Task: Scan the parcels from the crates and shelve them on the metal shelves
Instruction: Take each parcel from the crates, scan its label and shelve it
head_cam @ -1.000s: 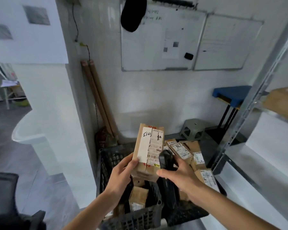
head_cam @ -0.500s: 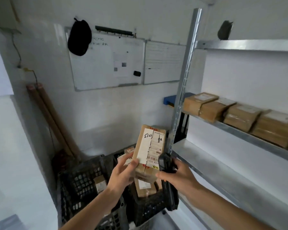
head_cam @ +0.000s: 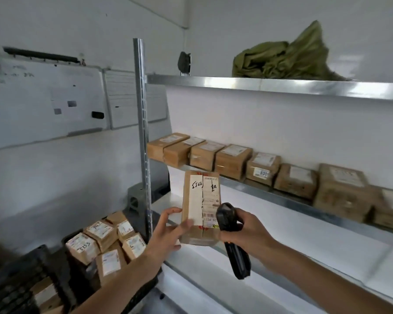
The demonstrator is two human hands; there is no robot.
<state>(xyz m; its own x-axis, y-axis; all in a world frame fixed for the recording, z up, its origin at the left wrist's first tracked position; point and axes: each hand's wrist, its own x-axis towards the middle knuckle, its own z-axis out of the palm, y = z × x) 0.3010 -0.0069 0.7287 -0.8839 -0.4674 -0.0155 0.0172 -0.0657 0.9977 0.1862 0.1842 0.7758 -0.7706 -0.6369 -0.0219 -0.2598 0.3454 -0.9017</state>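
White walls back a metal shelving unit (head_cam: 281,87) that fills the view from 12 to 4 o'clock, its upright post (head_cam: 142,137) standing at centre. A whiteboard (head_cam: 48,98) hangs at 9 o'clock. On the top shelf lies a crumpled green sack (head_cam: 281,57); on the middle shelf a row of brown parcels (head_cam: 247,164) sits side by side. At 7 o'clock a black crate (head_cam: 16,286) holds more labelled parcels (head_cam: 100,241), just beside the post. Nearest the camera, the left hand (head_cam: 168,232) grips an upright parcel (head_cam: 200,207) by its lower left edge, in front of the middle shelf. The right hand (head_cam: 247,232) is wrapped round a black scanner (head_cam: 232,236), whose head touches the parcel's label.
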